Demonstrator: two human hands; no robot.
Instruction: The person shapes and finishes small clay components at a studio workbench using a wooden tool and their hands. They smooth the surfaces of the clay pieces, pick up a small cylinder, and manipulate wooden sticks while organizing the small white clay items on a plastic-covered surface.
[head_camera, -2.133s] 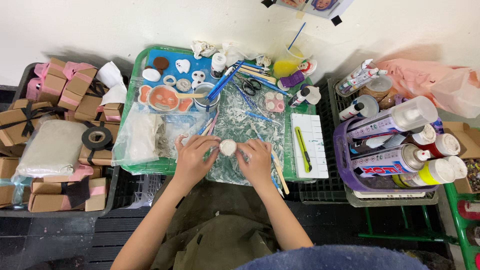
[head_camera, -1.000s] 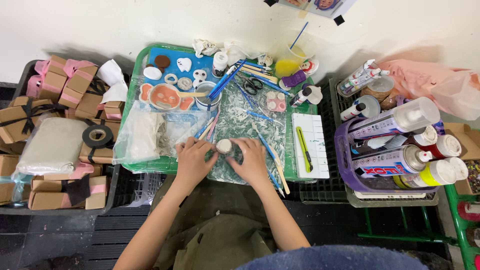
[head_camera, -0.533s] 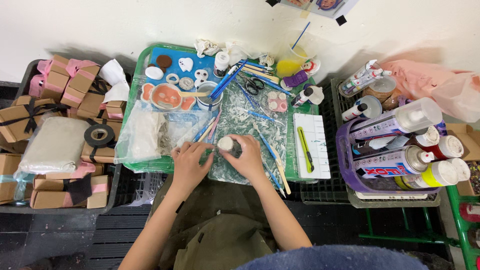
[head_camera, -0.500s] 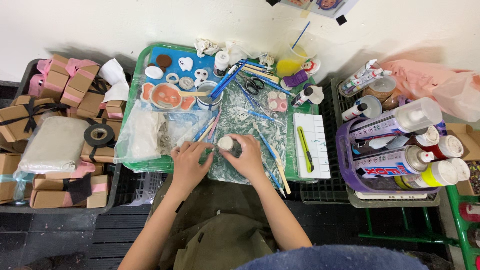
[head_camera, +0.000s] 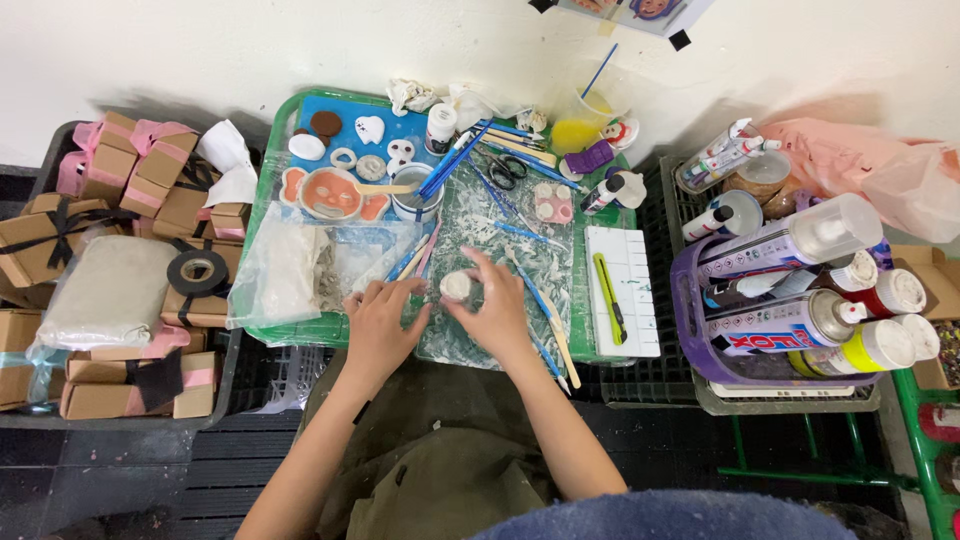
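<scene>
Both hands have shifted a little up the tray since the earlier view, and the pale clay ball now sits higher, turned between the fingertips rather than resting low between the palms.

Seen from above, a person sits at a cluttered green tray that serves as the desk. Beyond the hands lies a crinkled, clay-smeared plastic sheet. To the outside of the left hand is a clear bag holding a lump of grey clay. Outside the right hand stands a purple basket of spray cans.

The left hand is loosely curled, its fingertips against the ball's near side. The right hand is half closed, thumb and fingers cupped round the ball from the far side, so the ball is pinched between the two hands, just above the plastic sheet.

Risks, as I judge them: too firm a squeeze could flatten or crack the soft ball. The blue-handled tools lying just past the right hand could be knocked off the tray's near edge by the wrist. Crumbs on the sheet could stick to the ball's surface.
</scene>
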